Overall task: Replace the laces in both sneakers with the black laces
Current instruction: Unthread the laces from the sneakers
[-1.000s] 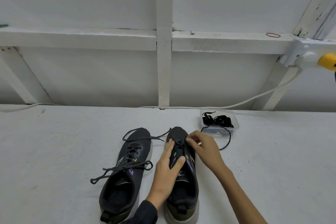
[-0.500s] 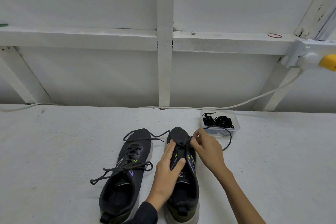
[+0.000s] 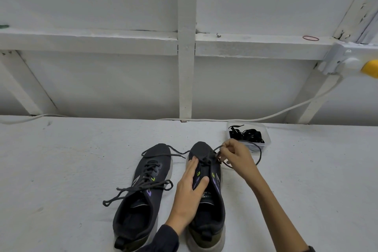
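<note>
We take the right sneaker as our landmark: a dark grey knit-mesh shoe with a thick, pale rubber sole. It stands toe away from us on the rough white-painted table.

Our left hand lies on its upper. The fingers are straight and flat along the left flank and the thumb lies across the tongue, pressing down and gripping nothing. Our right hand is at the sneaker's right side near the toe. Its thumb and fingertips are curled into a pinch on the shoe's dark grey lace. This round woven cord bunches at the eyelets nearest the toe and loops loosely over the table to the sneaker's right.

Just left of the landmark stands the left sneaker, with the same mesh and sole. Its grey cord lace is threaded but untied, the ends trailing.

Both shoes carry small lime-green and purple marks by the eyelets. A small white label on the landmark shoe's tongue has writing too small for us to read.

Beyond the toe and to the right sits a clear rectangular plastic tub. It holds the flat black laces in a tangled heap. Farther behind, a white cable runs along the foot of a white beamed wall.
</note>
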`<state>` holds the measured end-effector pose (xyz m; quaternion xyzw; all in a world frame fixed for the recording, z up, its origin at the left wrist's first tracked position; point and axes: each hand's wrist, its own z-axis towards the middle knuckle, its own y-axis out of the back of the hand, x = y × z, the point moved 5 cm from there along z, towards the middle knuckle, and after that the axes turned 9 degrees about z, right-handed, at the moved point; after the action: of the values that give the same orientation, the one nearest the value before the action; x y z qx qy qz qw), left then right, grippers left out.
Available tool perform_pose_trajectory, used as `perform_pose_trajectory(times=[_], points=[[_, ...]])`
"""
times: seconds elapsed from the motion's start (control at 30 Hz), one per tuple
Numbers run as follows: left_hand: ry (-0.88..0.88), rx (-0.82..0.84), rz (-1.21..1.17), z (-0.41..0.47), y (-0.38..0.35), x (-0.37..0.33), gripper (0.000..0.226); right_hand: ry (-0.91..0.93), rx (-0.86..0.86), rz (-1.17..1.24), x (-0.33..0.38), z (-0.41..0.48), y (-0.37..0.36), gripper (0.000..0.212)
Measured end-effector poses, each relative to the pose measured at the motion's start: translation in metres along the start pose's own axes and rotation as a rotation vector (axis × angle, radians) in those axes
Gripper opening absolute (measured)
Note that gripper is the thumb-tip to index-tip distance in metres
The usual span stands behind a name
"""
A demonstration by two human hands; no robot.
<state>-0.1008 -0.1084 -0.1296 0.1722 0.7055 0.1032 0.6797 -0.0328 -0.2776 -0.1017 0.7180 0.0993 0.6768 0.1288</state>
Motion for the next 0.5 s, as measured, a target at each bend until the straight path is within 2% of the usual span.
perform_pose_trajectory(times=[0.07,0.17,0.23,0.3,0.4,0.5], points=[[0.006,-0.004,-0.003,0.000,0.000,0.000,0.061,-0.005,-0.003,0.036,0.003,0.001,0.000,0.010],[0.012,-0.018,-0.003,0.001,0.001,0.001,0.060,-0.060,0.173,-0.028,0.004,-0.005,-0.007,0.026],[0.010,-0.017,0.006,0.001,0.001,0.001,0.060,-0.071,0.237,-0.053,0.002,-0.008,-0.010,0.025],[0.013,-0.020,0.010,0.000,0.001,0.001,0.059,-0.055,0.216,-0.042,0.000,-0.008,-0.010,0.018],[0.012,-0.025,0.009,0.000,0.001,0.000,0.057,-0.070,0.183,-0.022,0.001,-0.004,-0.010,0.023],[0.016,-0.017,0.011,0.000,0.001,-0.001,0.056,-0.092,0.051,0.167,0.008,0.002,0.001,0.025]])
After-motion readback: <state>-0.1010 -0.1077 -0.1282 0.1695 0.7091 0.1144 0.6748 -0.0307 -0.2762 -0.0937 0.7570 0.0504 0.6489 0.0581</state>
